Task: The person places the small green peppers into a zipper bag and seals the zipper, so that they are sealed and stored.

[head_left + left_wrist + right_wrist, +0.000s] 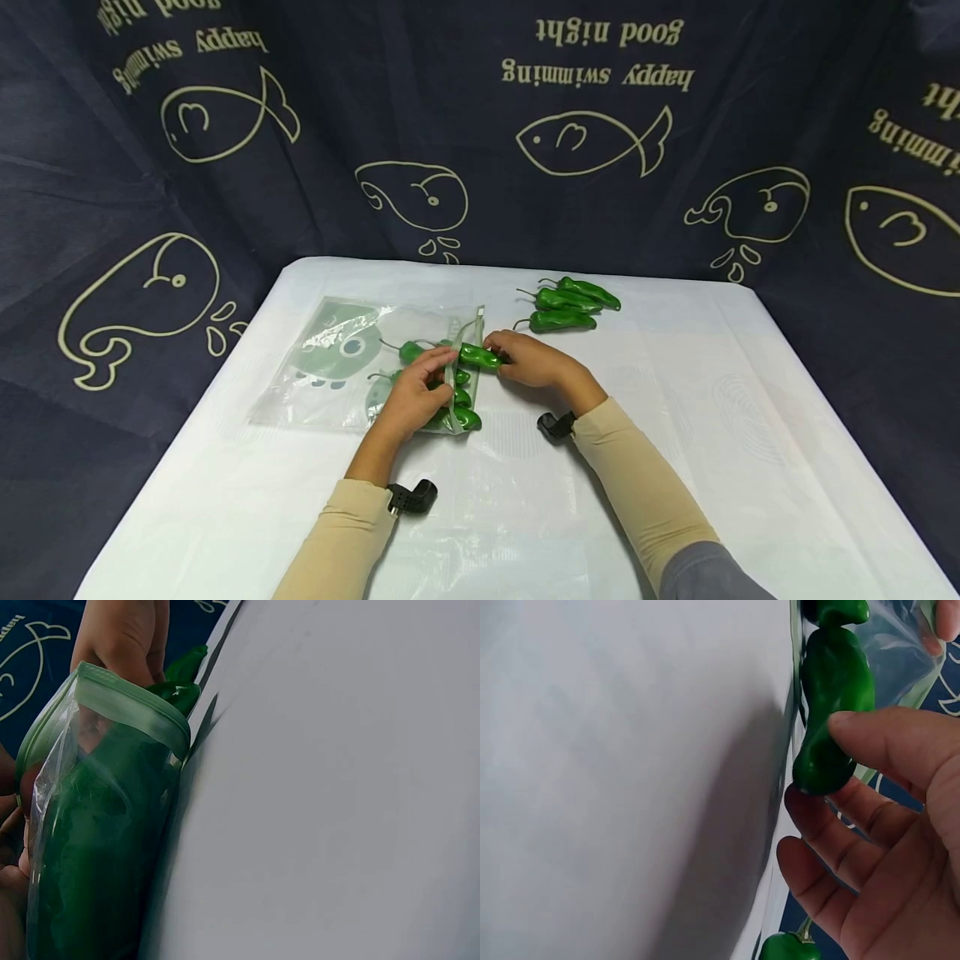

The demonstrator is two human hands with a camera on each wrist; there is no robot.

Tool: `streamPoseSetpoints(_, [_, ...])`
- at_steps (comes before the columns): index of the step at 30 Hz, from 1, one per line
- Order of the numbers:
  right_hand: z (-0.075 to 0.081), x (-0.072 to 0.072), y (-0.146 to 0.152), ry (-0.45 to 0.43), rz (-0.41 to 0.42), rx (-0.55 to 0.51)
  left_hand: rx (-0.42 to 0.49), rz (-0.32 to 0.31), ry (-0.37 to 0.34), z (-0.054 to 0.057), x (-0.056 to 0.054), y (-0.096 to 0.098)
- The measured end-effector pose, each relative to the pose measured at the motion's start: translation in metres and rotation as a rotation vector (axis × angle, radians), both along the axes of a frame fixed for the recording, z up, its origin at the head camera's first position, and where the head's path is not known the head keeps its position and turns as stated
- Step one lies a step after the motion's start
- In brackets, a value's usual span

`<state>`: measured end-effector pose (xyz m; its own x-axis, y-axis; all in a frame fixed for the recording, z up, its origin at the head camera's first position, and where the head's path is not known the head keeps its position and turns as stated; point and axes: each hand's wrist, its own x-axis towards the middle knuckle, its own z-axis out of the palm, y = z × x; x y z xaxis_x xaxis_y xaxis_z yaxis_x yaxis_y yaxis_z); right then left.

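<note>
A clear zip bag (pixel 281 404) with a green cartoon print lies flat, its mouth toward the right. My left hand (pixel 416 396) holds the upper edge of that mouth, lifting it; in the left wrist view its green zip strip (pixel 135 709) stands raised in an arch. My right hand (pixel 536 360) pinches a green pepper (pixel 840 675) by its blunt end, thumb on top and fingers beneath. That pepper points stem-first into the bag's mouth, partly inside. Several other green peppers (pixel 467 419) lie within the bag, their tips near the opening.
Three loose green peppers (pixel 562 321) lie together at the back of the white-covered table (pixel 675 467), beyond my right hand. A dark curtain (pixel 480 100) with fish and whale drawings hangs behind the table and along its sides.
</note>
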<state>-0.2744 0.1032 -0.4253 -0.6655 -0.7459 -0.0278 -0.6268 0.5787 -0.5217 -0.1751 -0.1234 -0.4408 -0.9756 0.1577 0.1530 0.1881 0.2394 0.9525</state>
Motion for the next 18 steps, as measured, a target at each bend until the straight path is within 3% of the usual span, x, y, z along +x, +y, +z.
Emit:
streamPoseSetpoints(5, [-0.002,-0.002,-0.003,0.021,0.020,-0.027,0.010,-0.020,0.002,0.021,0.012,0.002])
streamPoseSetpoints(18, [-0.003,-0.002,-0.012,0.025,0.002,-0.074,0.018,-0.026,-0.011,0.023,0.012,0.001])
